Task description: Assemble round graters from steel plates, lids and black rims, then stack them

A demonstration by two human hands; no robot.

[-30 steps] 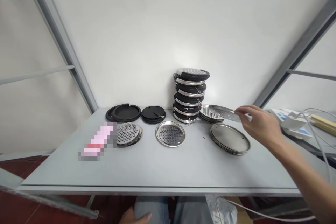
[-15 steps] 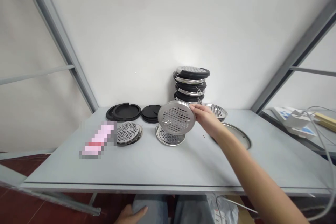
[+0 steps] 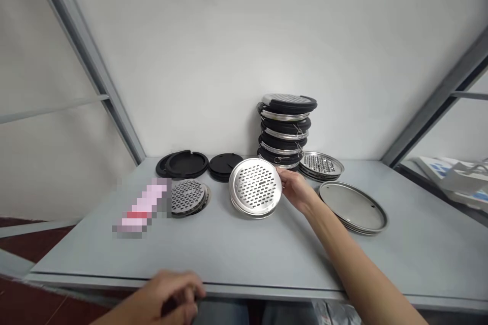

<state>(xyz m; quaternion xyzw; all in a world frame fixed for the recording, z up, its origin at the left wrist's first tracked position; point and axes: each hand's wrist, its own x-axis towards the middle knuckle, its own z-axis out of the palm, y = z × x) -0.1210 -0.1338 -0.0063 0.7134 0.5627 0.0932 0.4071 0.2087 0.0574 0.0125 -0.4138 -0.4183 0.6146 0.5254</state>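
Observation:
My right hand (image 3: 295,188) pinches the right rim of a round metal grater plate (image 3: 256,186), tilted so its slotted face is toward me. Beneath it, mostly hidden, a metal dish (image 3: 263,217) with a raised rim lies on the table; whether the two touch, I cannot tell. Over the front edge, my left hand (image 3: 171,297) is slightly blurred, fingers loosely curled, thumb apart, nothing visible in it. To its far side is a pile of perforated metal discs (image 3: 186,195). Right of my right hand are stacked plain metal lids (image 3: 353,205) and stacked grater plates (image 3: 322,164).
A tall stack of black rings and metal plates (image 3: 285,129) with wire clips stands by the wall. Black rings (image 3: 186,164) and black discs (image 3: 225,165) lie at the back left. A blurred-out pink item (image 3: 143,208) is on the left. Grey frame posts (image 3: 91,61) flank the table.
My right hand has brought the grater plate from the right-hand stack leftward and down over the middle dish. My left hand has risen from my lap to the table's front edge.

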